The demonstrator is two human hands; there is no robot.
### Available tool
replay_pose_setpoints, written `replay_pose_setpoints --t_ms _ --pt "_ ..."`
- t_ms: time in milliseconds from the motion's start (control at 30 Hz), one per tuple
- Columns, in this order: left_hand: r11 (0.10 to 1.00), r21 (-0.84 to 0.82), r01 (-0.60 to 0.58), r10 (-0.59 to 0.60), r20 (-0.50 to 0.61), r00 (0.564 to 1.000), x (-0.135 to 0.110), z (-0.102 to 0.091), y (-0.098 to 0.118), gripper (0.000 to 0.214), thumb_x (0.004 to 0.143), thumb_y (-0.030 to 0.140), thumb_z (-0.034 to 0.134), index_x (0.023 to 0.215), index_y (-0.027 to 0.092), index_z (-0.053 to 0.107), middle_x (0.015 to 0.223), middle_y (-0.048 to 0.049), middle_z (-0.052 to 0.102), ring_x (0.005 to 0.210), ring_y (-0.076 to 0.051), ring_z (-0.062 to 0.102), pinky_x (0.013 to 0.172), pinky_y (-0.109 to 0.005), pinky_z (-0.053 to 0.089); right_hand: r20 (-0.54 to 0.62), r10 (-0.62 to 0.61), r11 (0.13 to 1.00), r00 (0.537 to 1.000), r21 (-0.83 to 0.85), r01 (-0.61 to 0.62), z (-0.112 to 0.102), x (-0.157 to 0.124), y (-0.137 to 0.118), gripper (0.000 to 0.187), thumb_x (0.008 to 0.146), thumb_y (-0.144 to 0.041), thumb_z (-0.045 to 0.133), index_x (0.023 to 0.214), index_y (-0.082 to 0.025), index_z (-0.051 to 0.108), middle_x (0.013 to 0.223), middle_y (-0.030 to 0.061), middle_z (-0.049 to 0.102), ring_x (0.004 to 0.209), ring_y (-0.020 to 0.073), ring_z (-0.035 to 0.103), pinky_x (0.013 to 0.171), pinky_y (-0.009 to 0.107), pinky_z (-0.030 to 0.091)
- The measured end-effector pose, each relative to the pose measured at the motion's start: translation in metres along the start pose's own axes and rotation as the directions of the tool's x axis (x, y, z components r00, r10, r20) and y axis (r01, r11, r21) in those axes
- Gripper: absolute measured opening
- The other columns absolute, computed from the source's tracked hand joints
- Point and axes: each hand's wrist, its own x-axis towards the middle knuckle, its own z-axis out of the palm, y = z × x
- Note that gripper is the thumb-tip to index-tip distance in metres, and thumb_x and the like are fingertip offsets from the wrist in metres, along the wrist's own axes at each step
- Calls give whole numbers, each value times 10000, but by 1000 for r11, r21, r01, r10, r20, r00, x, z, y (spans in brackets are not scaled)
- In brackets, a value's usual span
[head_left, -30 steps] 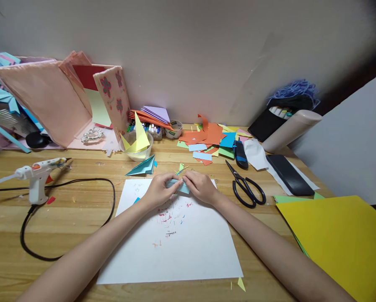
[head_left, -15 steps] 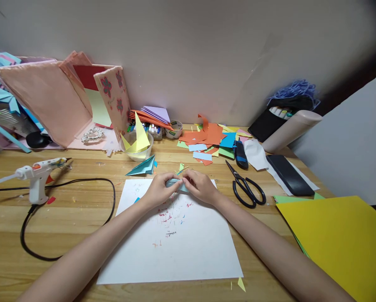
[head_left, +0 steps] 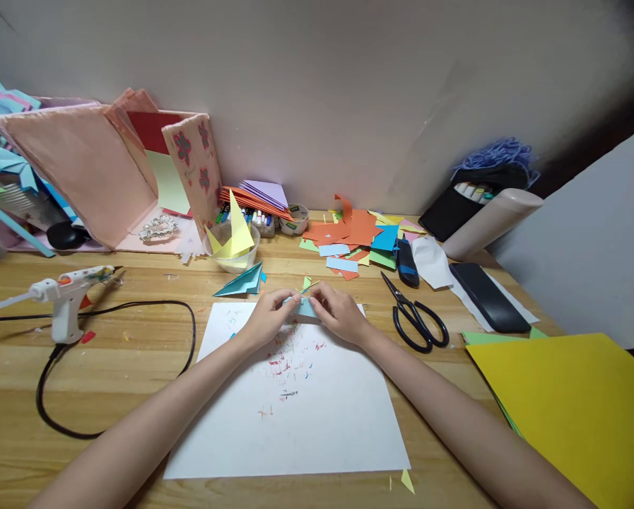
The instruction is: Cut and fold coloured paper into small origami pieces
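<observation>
Between my two hands is a small piece of light blue paper (head_left: pixel 306 308), held just above the far edge of a white sheet (head_left: pixel 295 438) marked with coloured smears. My left hand (head_left: pixel 272 315) pinches its left end, and my right hand (head_left: pixel 338 309) pinches its right end. The fingers cover parts of the paper, so its full shape is hidden. Just beyond the left hand lies a folded teal paper piece (head_left: pixel 241 281). Small yellow and green paper scraps (head_left: pixel 307 283) lie right behind the fingertips.
Black-handled scissors (head_left: pixel 416 314) lie to the right, near a black phone (head_left: pixel 489 297) and yellow paper (head_left: pixel 571 396). A white glue gun (head_left: pixel 67 300) with a looping cord (head_left: pixel 41 396) is at left. Behind are a plastic bowl (head_left: pixel 235 258) with yellow paper and a pile of coloured scraps (head_left: pixel 348 230).
My fingers have shifted on the light blue paper, and more of its face now shows between the hands. The camera view has moved very slightly.
</observation>
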Motion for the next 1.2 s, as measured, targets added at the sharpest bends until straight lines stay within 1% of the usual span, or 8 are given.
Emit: replay_pose_setpoints --t_ms 67,133,267,500,733,900,1000,1200 --pt "997 -77 5 -5 -6 1000 1 -1 -2 274 827 312 437 880 155 656 900 -40 661 891 -188 570 784 -258 417 -27 31 1000 999 1 -31 0 0 0 100 881 -251 377 866 -196 459 722 13 567 597 134 515 572 239 353" --pt "989 -147 16 -16 2 1000 1 -2 -2 279 820 280 435 943 158 654 960 -43 659 920 -195 575 824 -277 418 -36 51 999 998 5 -51 0 0 1 103 887 -254 369 866 -198 453 726 15 569 597 134 514 572 239 351" --pt "987 -161 -8 6 -16 1000 0 -2 1 278 816 261 457 996 162 644 1022 -54 645 953 -193 570 851 -283 414 -33 57 998 998 25 -56 0 0 1 101 893 -259 364 868 -201 443 737 16 566 600 134 509 573 240 349" --pt "991 -131 11 -17 -48 999 0 1 -1 286 775 328 558 968 135 645 922 -81 664 799 -178 598 668 -252 465 -24 62 996 998 68 -60 -2 0 -1 102 891 -266 367 862 -201 441 729 10 545 600 132 500 572 241 347" --pt "982 -190 23 -35 -62 997 -1 3 0 259 760 343 586 877 125 658 875 -82 678 798 -188 619 703 -277 489 20 57 990 998 126 -59 -2 2 0 123 869 -308 433 890 -199 486 779 14 576 636 132 507 591 241 348" --pt "993 -114 -12 2 -86 996 -1 3 1 232 770 338 570 817 129 659 835 -74 675 777 -181 615 705 -273 482 10 69 982 998 173 -70 -1 2 0 122 853 -308 467 877 -197 512 766 10 569 593 118 471 568 239 341" --pt "997 -76 -14 6 -103 995 -1 3 1 229 761 347 575 769 128 641 761 -57 658 698 -162 599 642 -256 474 10 89 966 996 241 -89 -1 2 -1 134 846 -319 481 863 -195 528 779 15 568 592 115 463 553 238 348" --pt "998 47 -32 36 -90 995 -2 2 7 276 777 372 543 678 129 629 641 -22 612 605 -132 544 563 -225 409 29 127 897 991 423 -128 -1 4 -1 166 832 -346 511 820 -187 555 808 30 577 707 137 519 578 231 389"
